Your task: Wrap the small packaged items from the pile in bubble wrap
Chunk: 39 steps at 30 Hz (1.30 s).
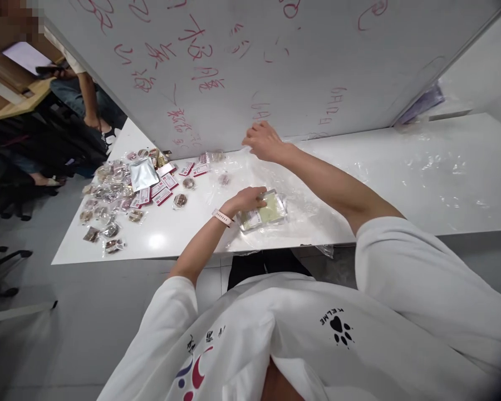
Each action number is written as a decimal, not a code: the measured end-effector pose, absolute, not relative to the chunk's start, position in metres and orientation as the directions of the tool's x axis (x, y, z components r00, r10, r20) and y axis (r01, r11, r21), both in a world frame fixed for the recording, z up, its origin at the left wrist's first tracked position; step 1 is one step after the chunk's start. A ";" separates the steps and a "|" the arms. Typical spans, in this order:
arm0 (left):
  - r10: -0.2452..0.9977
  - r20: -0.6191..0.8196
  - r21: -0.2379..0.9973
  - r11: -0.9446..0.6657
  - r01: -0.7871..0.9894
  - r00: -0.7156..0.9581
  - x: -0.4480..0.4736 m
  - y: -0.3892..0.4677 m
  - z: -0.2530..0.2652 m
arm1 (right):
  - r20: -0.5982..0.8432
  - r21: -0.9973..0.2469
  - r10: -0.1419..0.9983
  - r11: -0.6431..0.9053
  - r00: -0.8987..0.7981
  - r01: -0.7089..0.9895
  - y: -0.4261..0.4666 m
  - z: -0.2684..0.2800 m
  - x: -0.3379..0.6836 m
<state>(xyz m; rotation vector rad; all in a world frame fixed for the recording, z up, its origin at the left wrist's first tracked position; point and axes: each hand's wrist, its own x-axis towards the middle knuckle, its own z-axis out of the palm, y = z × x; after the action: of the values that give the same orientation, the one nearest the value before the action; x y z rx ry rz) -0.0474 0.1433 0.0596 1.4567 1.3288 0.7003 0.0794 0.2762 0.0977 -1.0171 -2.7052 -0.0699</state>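
My left hand (248, 200), with a pale band on its wrist, rests on a flat green packet (271, 210) near the table's front edge. Its fingers curl over the packet's upper left part. Clear plastic film (286, 181) surrounds the packet and spreads across the table. Farther forward, my right hand (265, 140) is raised close to the whiteboard, its fingers bent together at an edge of clear plastic. The exact fingertip hold is hard to see.
Several small wrapped pieces (108, 192) crowd the table's left end, with a silver pouch (144, 174) and red-and-white cards (162, 195) beside them. A whiteboard (242, 72) stands along the back. A purple packet (423, 104) lies far right. A seated person (89, 100) is at left.
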 end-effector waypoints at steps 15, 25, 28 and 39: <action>0.948 0.119 0.667 -0.296 0.684 0.295 -0.124 -0.039 0.014 | 0.161 -0.520 0.933 0.358 -0.323 0.775 -0.015 0.021 0.238; 0.997 0.075 0.899 -0.073 0.431 0.011 -0.118 0.001 0.051 | 0.225 -0.580 0.932 0.364 -0.286 0.729 0.012 0.075 0.218; 0.988 0.145 0.879 -0.151 0.452 0.049 -0.113 0.033 0.050 | 0.241 -0.612 0.863 0.491 -0.444 0.620 0.029 0.083 0.176; 0.986 0.124 0.845 -0.163 0.509 0.110 -0.097 0.078 0.021 | 0.002 -0.653 0.855 0.394 -0.519 0.647 0.106 0.026 0.153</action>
<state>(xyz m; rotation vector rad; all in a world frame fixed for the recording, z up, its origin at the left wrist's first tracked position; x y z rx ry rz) -0.0966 0.0781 0.0206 1.7537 1.4629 0.9561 0.1530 0.1058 0.0258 -1.3042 -2.3192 0.8599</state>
